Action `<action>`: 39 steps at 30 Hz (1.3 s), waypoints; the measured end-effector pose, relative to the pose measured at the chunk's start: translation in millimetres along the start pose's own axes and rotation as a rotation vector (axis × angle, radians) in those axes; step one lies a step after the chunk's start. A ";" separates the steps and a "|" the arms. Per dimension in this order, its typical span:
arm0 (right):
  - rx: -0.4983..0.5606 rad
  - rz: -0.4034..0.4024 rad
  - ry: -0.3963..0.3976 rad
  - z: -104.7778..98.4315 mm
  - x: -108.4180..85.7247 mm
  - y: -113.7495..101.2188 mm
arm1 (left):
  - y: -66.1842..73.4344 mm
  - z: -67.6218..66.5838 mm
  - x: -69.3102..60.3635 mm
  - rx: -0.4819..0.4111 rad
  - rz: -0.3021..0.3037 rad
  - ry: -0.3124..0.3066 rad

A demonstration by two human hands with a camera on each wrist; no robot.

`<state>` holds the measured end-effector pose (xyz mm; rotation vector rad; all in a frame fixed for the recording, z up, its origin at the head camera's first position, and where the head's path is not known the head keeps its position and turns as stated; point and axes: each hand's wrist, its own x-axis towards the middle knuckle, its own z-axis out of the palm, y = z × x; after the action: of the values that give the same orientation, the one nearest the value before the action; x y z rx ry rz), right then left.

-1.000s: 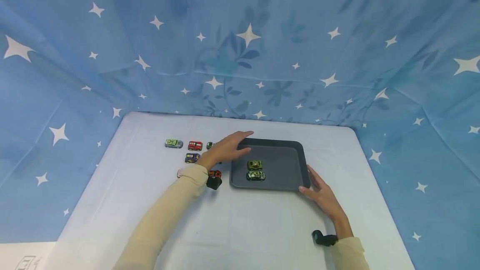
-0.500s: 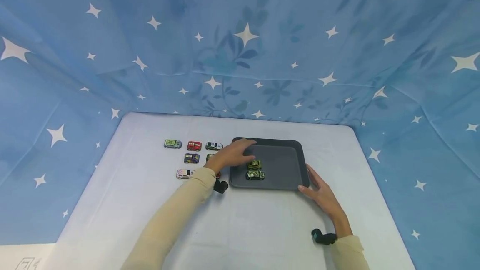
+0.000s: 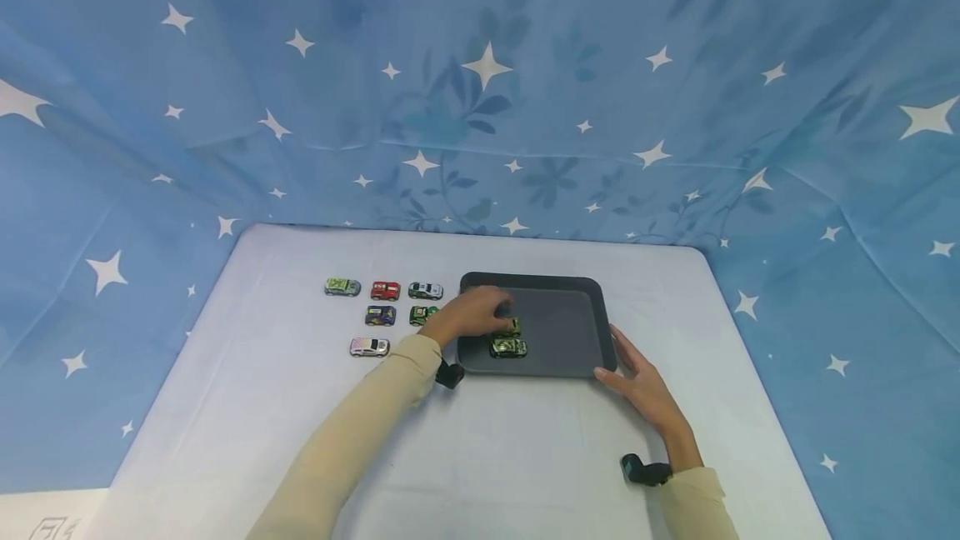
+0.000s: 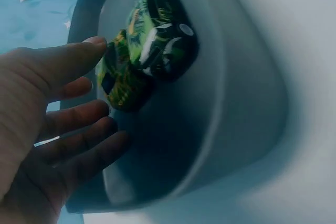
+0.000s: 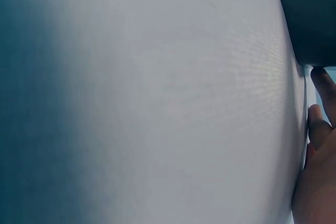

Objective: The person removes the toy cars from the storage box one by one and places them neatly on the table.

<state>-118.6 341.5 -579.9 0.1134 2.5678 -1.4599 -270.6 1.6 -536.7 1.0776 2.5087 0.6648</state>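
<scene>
In the head view my left hand reaches over the left side of a dark grey tray. Its thumb and fingertips are right at a yellow-green toy car, with the fingers loosely bent; a firm hold does not show. Just in front of that car, a dark green camouflage toy car stands in the tray. My right hand lies at the tray's front right corner, thumb and fingers spread along the rim. Only part of this hand appears in the right wrist view.
Left of the tray, on the white tabletop, stand several toy cars: a lime-and-grey one, a red one, a white one, a blue one, a green one and a white-pink one. A blue starry cloth hangs behind.
My left hand has moved right and down from the tray's left edge to the yellow-green toy car, its fingers bending more. The right hand stays at the tray's corner.
</scene>
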 end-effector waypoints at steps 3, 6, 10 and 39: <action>0.002 -0.003 -0.003 0.0 -0.3 -2.2 | -0.5 3.0 0.6 0.028 0.002 -0.001; 0.001 0.000 -0.005 0.0 -0.7 -2.9 | -0.3 4.9 1.4 0.049 0.009 0.001; 0.000 0.006 -0.001 0.3 -0.7 -2.2 | 1.2 6.0 3.3 0.073 0.021 0.001; 0.019 0.000 0.002 0.4 0.1 -4.1 | 7.9 -14.7 -1.3 0.037 0.082 0.027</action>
<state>-119.3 339.1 -576.6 0.1182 2.5562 -1.4847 -272.0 1.2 -520.0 1.1977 2.5205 0.6618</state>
